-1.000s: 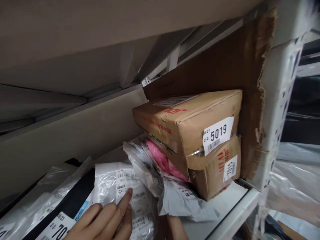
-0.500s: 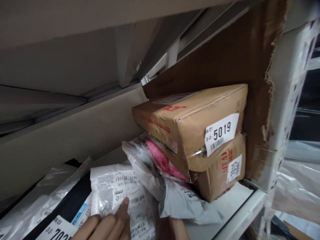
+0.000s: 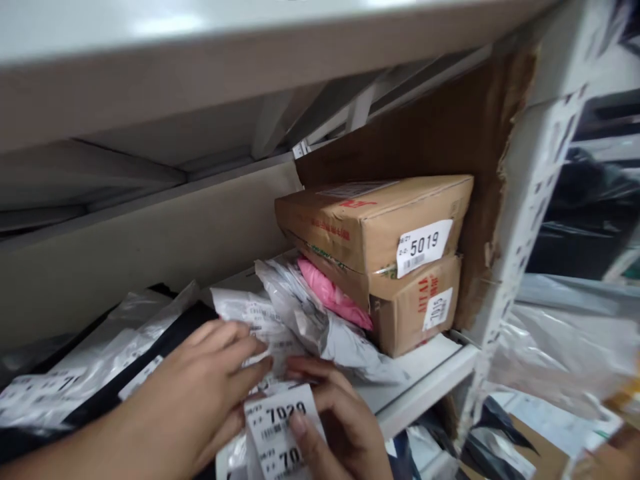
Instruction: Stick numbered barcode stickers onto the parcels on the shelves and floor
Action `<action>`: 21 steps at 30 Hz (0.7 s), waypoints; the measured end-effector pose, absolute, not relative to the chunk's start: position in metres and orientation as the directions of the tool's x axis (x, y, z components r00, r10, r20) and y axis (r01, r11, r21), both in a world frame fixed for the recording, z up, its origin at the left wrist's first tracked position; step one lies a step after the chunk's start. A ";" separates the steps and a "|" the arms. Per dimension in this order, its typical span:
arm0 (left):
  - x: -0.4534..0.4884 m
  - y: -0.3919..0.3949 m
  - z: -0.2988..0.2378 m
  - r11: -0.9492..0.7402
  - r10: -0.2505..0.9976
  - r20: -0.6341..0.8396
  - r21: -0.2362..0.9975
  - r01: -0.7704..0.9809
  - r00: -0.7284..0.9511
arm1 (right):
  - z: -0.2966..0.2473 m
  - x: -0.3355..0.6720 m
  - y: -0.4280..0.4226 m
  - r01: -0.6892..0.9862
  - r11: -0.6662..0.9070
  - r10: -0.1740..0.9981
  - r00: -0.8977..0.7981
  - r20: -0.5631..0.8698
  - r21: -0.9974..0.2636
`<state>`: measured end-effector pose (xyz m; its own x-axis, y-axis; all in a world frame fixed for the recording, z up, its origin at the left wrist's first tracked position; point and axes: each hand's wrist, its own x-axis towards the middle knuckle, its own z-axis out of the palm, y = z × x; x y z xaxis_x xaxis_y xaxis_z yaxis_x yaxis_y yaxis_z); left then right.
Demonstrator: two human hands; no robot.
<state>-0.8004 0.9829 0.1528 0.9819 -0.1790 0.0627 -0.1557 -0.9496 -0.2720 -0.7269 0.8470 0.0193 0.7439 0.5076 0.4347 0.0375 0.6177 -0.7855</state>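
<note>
On a metal shelf (image 3: 430,390), my left hand (image 3: 200,387) lies with fingers stretched over a clear plastic parcel bag (image 3: 255,320) with printed labels. My right hand (image 3: 335,420) grips a white label strip (image 3: 280,427) numbered 7029, thumb pressed on it. Beside them lies a grey mailer bag (image 3: 320,327) with a pink packet (image 3: 330,297) behind it. To the right, a cardboard box labelled 5019 (image 3: 380,220) sits on top of a smaller box labelled 2015 (image 3: 420,310).
The shelf above (image 3: 200,60) hangs low overhead. A torn cardboard sheet (image 3: 450,133) lines the right end beside a perforated upright post (image 3: 525,220). More plastic-wrapped parcels (image 3: 75,380) fill the left. Bags and a box lie below at the right (image 3: 530,453).
The view has pulled back and up. My left hand has slid forward onto the clear bag, and my right hand has come into view holding the 7029 label strip.
</note>
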 end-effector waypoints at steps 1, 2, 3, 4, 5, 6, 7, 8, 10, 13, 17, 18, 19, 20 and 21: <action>-0.798 0.981 0.160 -0.976 -0.144 -0.022 -0.163 -0.146 0.989 | 0.020 -0.727 0.848 -0.035 0.615 0.547 0.739 0.394 -0.788; -0.797 0.980 0.167 -0.988 -0.140 -0.088 -0.052 -0.145 0.986 | 0.021 -0.727 0.849 -0.103 0.596 0.597 0.721 0.353 -0.796; -0.796 0.980 0.173 -0.988 -0.150 -0.131 0.048 -0.145 0.980 | 0.021 -0.726 0.850 -0.169 0.570 0.643 0.702 0.308 -0.804; -0.796 0.980 0.177 -0.981 -0.161 -0.149 0.135 -0.141 0.976 | 0.022 -0.725 0.851 -0.232 0.544 0.678 0.688 0.259 -0.807; -0.796 0.981 0.180 -0.969 -0.160 -0.147 0.210 -0.127 0.976 | 0.023 -0.724 0.851 -0.290 0.526 0.699 0.683 0.211 -0.800; -0.796 0.982 0.182 -0.956 -0.144 -0.136 0.273 -0.103 0.980 | 0.024 -0.723 0.852 -0.342 0.514 0.710 0.684 0.167 -0.787; -0.795 0.982 0.182 -0.944 -0.117 -0.129 0.324 -0.069 0.985 | 0.025 -0.722 0.853 -0.384 0.507 0.717 0.685 0.130 -0.771; -0.795 0.983 0.182 -0.931 -0.086 -0.127 0.363 -0.035 0.988 | 0.026 -0.721 0.854 -0.416 0.501 0.721 0.686 0.101 -0.759; -0.792 0.984 0.179 -0.921 -0.027 -0.141 0.389 0.030 0.990 | 0.028 -0.721 0.856 -0.435 0.500 0.720 0.690 0.080 -0.749; -0.787 0.986 0.168 -0.947 0.044 -0.132 0.310 0.084 0.990 | 0.030 -0.725 0.860 -0.412 0.513 0.701 0.707 0.091 -0.753; -0.785 0.984 0.159 -0.967 0.079 -0.053 0.238 0.089 0.996 | 0.034 -0.733 0.865 -0.361 0.514 0.669 0.736 0.100 -0.778; -0.786 0.982 0.159 -0.971 0.088 -0.028 0.219 0.092 0.996 | 0.035 -0.735 0.866 -0.343 0.503 0.667 0.738 0.103 -0.793; -0.788 0.980 0.159 -0.978 0.092 -0.002 0.189 0.091 0.996 | 0.035 -0.736 0.868 -0.318 0.492 0.657 0.747 0.106 -0.810; -0.790 0.977 0.158 -0.985 0.091 0.023 0.150 0.087 0.996 | 0.036 -0.738 0.870 -0.284 0.486 0.630 0.769 0.106 -0.827; -0.791 0.975 0.157 -0.992 0.085 0.043 0.100 0.080 0.995 | 0.036 -0.739 0.871 -0.244 0.488 0.587 0.802 0.109 -0.838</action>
